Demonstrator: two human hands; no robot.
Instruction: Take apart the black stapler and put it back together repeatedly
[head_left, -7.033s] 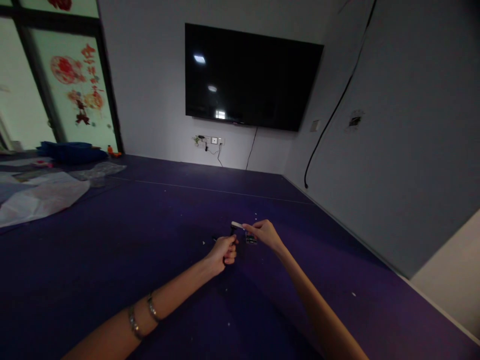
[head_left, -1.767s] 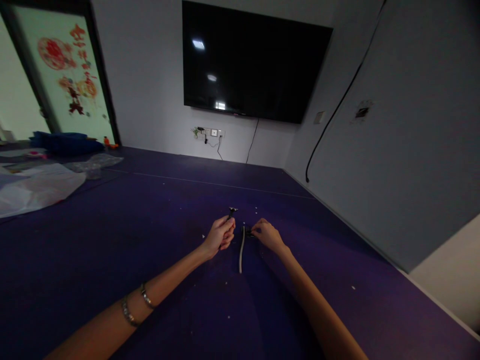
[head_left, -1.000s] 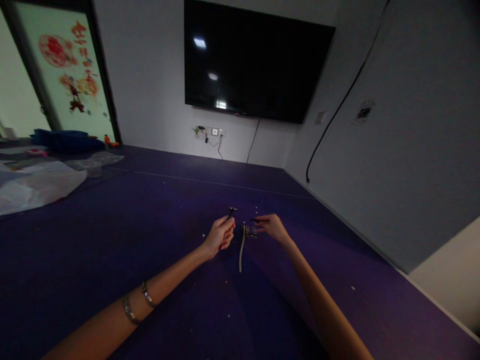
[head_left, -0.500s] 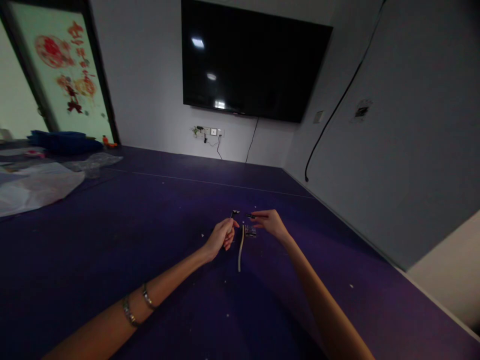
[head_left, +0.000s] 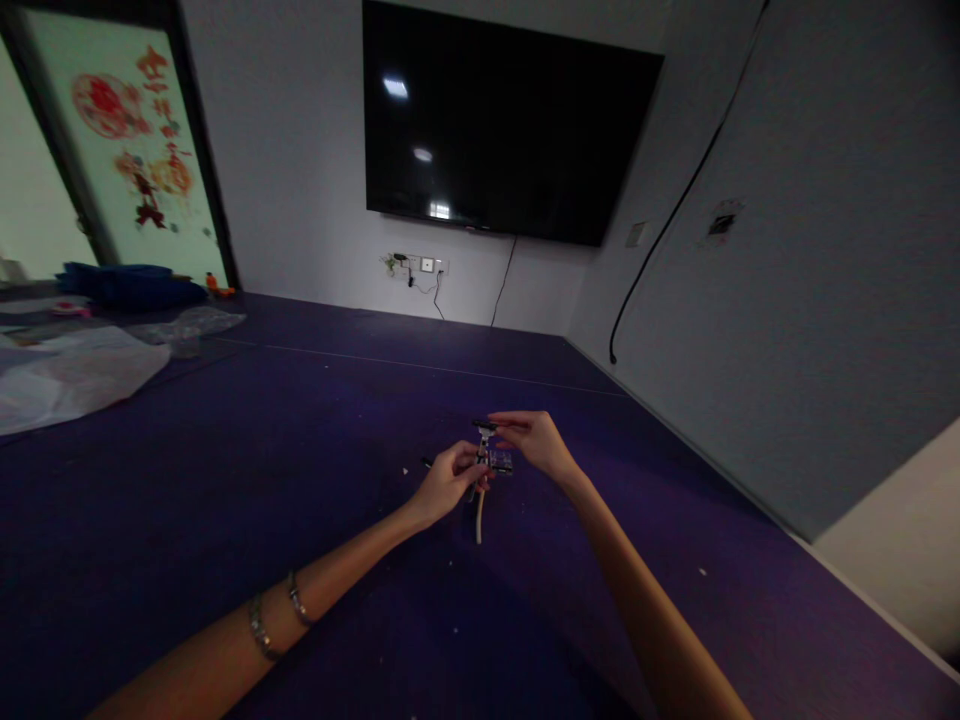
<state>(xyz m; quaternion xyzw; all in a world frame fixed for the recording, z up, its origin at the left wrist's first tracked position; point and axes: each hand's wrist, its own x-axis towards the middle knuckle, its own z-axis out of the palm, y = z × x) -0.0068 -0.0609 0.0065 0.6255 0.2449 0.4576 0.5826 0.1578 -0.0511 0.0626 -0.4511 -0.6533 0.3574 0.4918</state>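
Note:
My left hand (head_left: 450,482) is closed around the metallic neck of what looks like a razor (head_left: 486,437), held upright above the purple surface. Across its top sits a small dark bar (head_left: 484,425), like a razor cartridge, pinched by the fingertips of my right hand (head_left: 534,440). The bar and the neck meet in a T shape; whether they are joined I cannot tell. Behind the fingers lies a small flat pack (head_left: 501,461) with a dark, clear-looking surface. A pale, slightly curved stick (head_left: 478,525) lies below my left fingers, its upper end hidden. A short dark tip (head_left: 427,462) shows left of that hand.
The purple surface (head_left: 300,400) carries small white scraps. White plastic sheeting (head_left: 82,375) and a dark blue cloth bundle (head_left: 127,284) lie at the left. A television (head_left: 510,120) hangs on the wall ahead, and a black cable (head_left: 675,210) hangs at the right.
My left hand has shifted right and turned, bringing the razor's neck under the dark bar. My right hand has moved slightly left; the two pieces now meet, where before they were apart.

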